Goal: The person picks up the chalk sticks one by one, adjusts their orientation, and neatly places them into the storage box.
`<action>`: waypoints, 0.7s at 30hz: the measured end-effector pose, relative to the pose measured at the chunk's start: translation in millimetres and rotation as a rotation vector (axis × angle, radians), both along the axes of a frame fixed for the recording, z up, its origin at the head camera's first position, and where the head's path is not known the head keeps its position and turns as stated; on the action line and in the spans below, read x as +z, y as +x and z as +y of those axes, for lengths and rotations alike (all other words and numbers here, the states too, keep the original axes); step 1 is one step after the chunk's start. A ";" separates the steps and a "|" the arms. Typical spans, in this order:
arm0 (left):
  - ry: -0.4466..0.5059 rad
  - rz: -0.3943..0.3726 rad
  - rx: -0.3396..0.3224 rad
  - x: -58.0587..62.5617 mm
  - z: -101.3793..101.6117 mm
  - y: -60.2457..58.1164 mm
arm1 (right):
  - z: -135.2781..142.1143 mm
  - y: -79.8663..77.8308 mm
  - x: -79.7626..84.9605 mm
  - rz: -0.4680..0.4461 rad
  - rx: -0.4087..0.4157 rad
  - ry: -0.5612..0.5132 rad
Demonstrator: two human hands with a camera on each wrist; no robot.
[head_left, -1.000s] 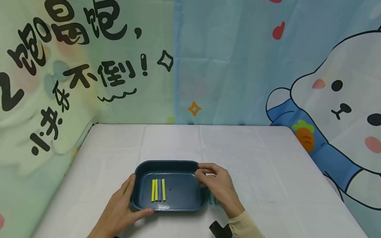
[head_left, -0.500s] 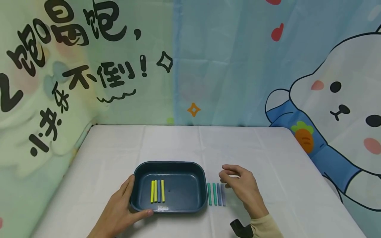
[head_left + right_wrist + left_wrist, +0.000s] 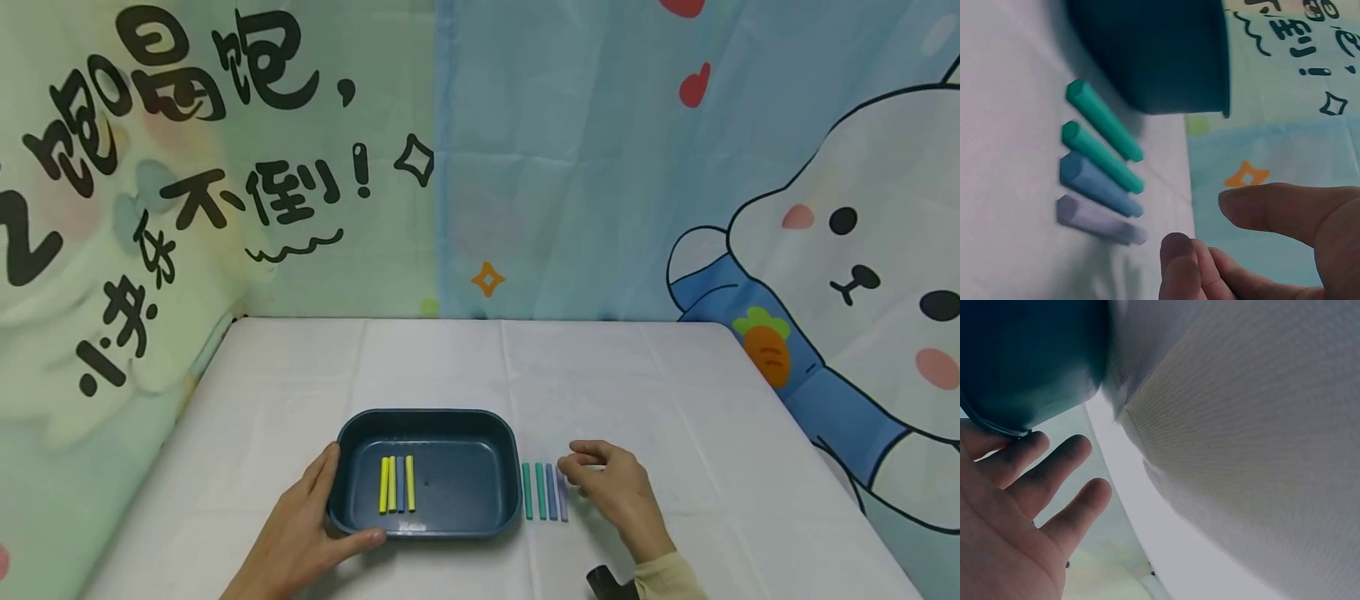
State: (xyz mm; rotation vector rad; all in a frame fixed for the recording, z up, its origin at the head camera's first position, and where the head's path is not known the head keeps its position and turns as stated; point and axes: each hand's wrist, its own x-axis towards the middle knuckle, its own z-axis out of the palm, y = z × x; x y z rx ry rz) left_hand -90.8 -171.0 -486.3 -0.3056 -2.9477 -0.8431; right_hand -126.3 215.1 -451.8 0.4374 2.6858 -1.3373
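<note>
My left hand point(image 3: 303, 525) rests on the left end of a dark blue rectangular tray point(image 3: 465, 450), its thumb at the near rim. In the left wrist view its fingers are spread and fairly straight, a fingertip at the tray's rim. Inside the tray lie several thin sticks: yellow sticks point(image 3: 384, 485) and one blue stick point(image 3: 401, 485). Right of the tray stands a row of hexagonal crayon-like sticks: two green sticks point(image 3: 1102, 119), a blue stick point(image 3: 1099, 184) and a pale purple stick point(image 3: 1099, 220). My right hand point(image 3: 611, 492) hovers beside the purple stick, thumb and fingers apart, holding nothing.
A white cloth point(image 3: 675, 400) covers the table. Behind it hangs a printed backdrop point(image 3: 570, 208) with lettering and a cartoon animal. A black strap piece point(image 3: 611, 583) sits at the right wrist, by a beige sleeve point(image 3: 671, 579).
My right hand has moved right from over the tray's right rim, then lowered slightly near the row of sticks, which now shows more fully. The left hand and tray stay in place.
</note>
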 end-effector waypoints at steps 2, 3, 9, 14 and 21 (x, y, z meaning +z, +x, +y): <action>0.005 -0.002 0.000 -0.1 0.0 0.0 | 0.4 -0.5 -4.5 0.001 0.001 0.039; 0.006 -0.006 0.000 -0.1 0.1 0.0 | 0.5 -1.0 -6.7 0.005 0.002 0.056; -0.004 -0.020 0.006 0.6 1.2 -0.8 | 0.8 -3.5 -17.2 0.017 0.012 0.136; -0.006 -0.022 0.010 0.6 1.2 -0.7 | 0.4 -4.6 -20.6 0.013 0.034 0.156; -0.010 -0.036 0.014 1.0 1.6 -1.4 | -2.6 -6.7 -21.4 0.029 0.051 0.213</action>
